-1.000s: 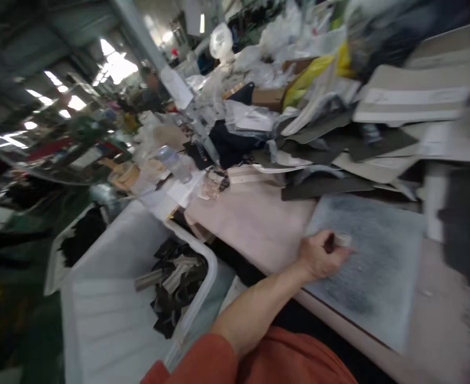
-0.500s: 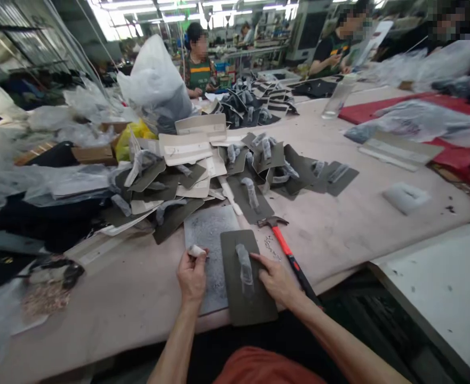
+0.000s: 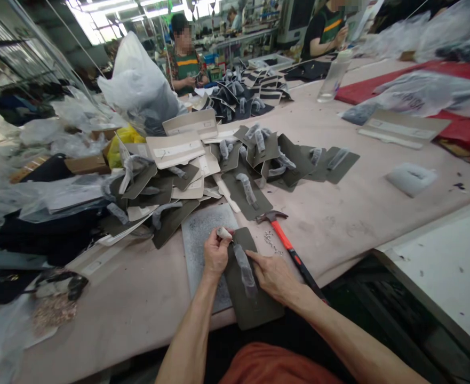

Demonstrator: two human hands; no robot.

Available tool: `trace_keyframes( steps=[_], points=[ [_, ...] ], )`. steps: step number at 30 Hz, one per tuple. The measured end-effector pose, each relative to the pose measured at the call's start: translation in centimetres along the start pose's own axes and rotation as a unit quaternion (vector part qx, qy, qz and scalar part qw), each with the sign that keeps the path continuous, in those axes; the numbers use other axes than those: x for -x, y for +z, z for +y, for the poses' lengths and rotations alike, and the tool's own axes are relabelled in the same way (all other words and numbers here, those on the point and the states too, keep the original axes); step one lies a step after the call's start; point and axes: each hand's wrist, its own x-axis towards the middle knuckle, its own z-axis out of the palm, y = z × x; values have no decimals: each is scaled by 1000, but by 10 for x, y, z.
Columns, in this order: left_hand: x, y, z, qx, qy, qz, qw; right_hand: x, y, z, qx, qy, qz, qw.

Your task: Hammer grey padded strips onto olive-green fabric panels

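Observation:
My left hand (image 3: 216,252) is closed around a short white-wrapped rod-like tool (image 3: 224,233), held over the top left corner of a dark olive panel (image 3: 238,309). Along the panel's middle runs a strap or handle wrapped in clear plastic (image 3: 245,271). My right hand (image 3: 275,274) rests on the panel's right side, index finger stretched out to the wrapped strap near its upper end; its other fingers are partly hidden. The panel lies partly on a speckled grey slab (image 3: 194,240) and overhangs the table's front edge. The tip of the white tool is too small to make out.
A claw hammer (image 3: 285,240) with a red and black handle lies right of the panel, beside small metal pieces (image 3: 272,242). Behind are piled similar panels (image 3: 251,194), a white bag (image 3: 138,80), a clear bottle (image 3: 333,80) and a white foam block (image 3: 411,178). Two people work across the table.
My left hand has moved right and up with the white tool, from over the slab to the panel's top corner. The panel has tilted slightly; my right hand stays on it.

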Motion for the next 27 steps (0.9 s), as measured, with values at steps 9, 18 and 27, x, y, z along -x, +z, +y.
trace_keyframes(
  steps=[9, 18, 27],
  points=[
    [1, -1, 5, -46, 0, -24, 999, 3, 1, 14, -49, -12, -34, 998],
    [-2, 0, 5, -108, 22, -36, 993, 1, 2, 25, -140, -25, -26, 989],
    [0, -3, 17, -195, 113, -121, 967, -4, -30, 69, 66, 89, 139, 984]
  ],
)
